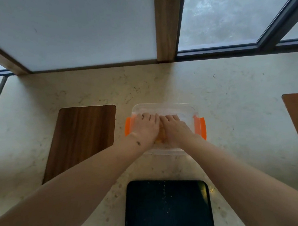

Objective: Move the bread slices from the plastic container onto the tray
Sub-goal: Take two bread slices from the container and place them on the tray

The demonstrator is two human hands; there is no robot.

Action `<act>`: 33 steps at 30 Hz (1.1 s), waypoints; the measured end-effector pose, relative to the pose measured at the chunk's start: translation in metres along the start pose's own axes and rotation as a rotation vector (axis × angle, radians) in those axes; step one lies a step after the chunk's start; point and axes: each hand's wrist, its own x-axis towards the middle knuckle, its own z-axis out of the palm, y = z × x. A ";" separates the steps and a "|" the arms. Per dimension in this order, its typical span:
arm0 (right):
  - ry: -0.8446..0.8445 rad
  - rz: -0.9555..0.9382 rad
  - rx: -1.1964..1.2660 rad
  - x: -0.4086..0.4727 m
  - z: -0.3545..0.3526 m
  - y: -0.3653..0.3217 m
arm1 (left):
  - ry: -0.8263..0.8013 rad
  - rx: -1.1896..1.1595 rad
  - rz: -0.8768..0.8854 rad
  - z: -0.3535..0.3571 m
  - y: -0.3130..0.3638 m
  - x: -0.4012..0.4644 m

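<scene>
Reaching into the container (163,107), both hands are seen side by side, palms down, fingers pointing away. The left hand (145,129) and right hand (175,128) touch at the index fingers. Bread (159,137) is glimpsed only as a yellowish patch between and under the palms; whether either hand has closed on it cannot be told. Orange clips (201,126) are noted on the container's left and right sides. The dark tray (167,208) lies on the counter (232,107) nearer the person, bare apart from a few crumbs. A wooden board (81,140) lies left of the container.
</scene>
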 end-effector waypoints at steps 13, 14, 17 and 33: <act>-0.024 0.147 0.166 -0.021 -0.026 -0.001 | 0.161 -0.104 0.141 -0.019 -0.019 -0.009; -0.013 0.164 0.213 -0.027 -0.034 -0.003 | 0.196 -0.122 0.148 -0.025 -0.025 -0.015; 0.091 0.189 0.395 -0.047 -0.059 -0.008 | 0.293 -0.233 0.102 -0.046 -0.044 -0.043; -0.115 0.167 0.370 -0.193 0.073 -0.056 | 0.323 -1.302 -0.603 0.084 0.072 -0.257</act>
